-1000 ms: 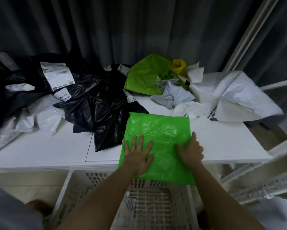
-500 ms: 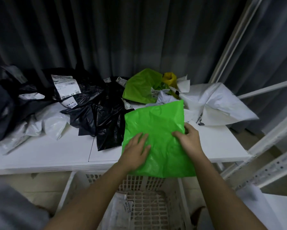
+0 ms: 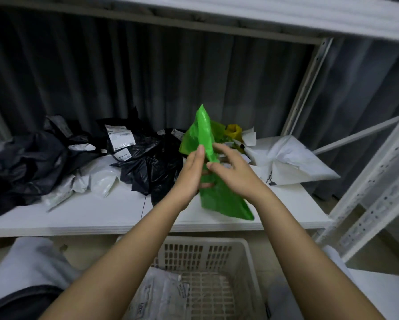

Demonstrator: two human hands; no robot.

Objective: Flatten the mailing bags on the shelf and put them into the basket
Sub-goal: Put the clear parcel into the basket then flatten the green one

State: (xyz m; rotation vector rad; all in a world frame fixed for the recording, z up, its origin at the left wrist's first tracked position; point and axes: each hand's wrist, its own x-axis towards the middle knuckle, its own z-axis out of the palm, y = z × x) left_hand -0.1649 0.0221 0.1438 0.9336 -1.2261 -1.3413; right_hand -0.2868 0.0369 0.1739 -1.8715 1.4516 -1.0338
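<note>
Green mailing bag stands lifted off the shelf, held nearly edge-on above the shelf's front edge toward its right half, one corner pointing up and the lower corner hanging down close to the front edge. The left hand lies against the bag's left face with its fingers straight and together, pointing up; its thumb looks tucked behind the plastic, though how firmly it grips cannot be told. The right hand is on the bag's right side with loosely spread, slightly bent fingers; the thumb and forefinger reach the film near its middle, and whether they pinch it is not clear. On the shelf behind, a heap of crumpled black bags with white shipping labels fills the middle and spreads to the left edge, with a few pale grey bags at its front. A second green bag and a yellow bag lie at the back, partly hidden by the held one, and a large rumpled white bag sits at the right end. Below the shelf's front edge stands a white slotted basket, and inside it lies a flattened clear bag with print on it.
</note>
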